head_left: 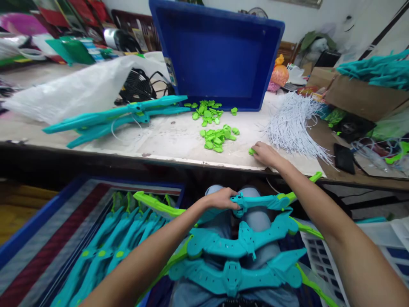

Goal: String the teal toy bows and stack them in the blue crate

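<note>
Turquoise frames (220,244), three on lap (259,220); one in left hand (223,198), green piece (251,151) apparently in right hand (264,153)

Teal jointed bar (263,202), lime-green ends, spread crosswise at lower centre, right end angled up. Small lime-green piece (251,151), partly hidden, right of frame centre.

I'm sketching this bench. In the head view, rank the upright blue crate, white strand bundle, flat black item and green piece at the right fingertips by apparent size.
1. Upright blue crate
2. White strand bundle
3. Flat black item
4. Green piece, partly hidden by the right hand
</note>
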